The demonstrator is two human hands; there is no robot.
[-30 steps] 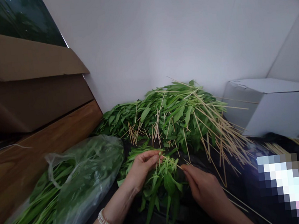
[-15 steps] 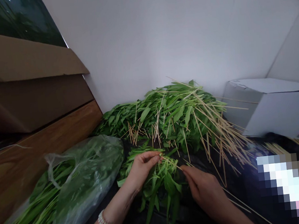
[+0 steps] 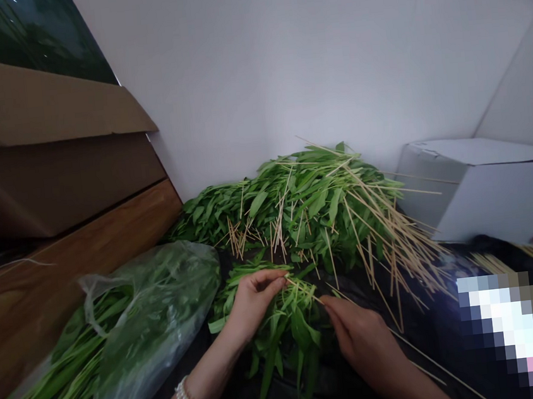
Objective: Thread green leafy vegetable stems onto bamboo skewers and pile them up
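My right hand pinches one end of a thin bamboo skewer. At the skewer's other end, the thumb and fingers of my left hand are closed on a leafy green stem. Several green stems are threaded along the skewer, and their long leaves hang below it between my hands. A smaller bunch of loose greens lies just behind my left hand. What exactly sits under the left fingertips is partly hidden.
Against the white wall lies a heap of leafy greens with many bamboo skewers sticking out. A clear plastic bag of greens is at left, below a cardboard box. To the right stands a white box.
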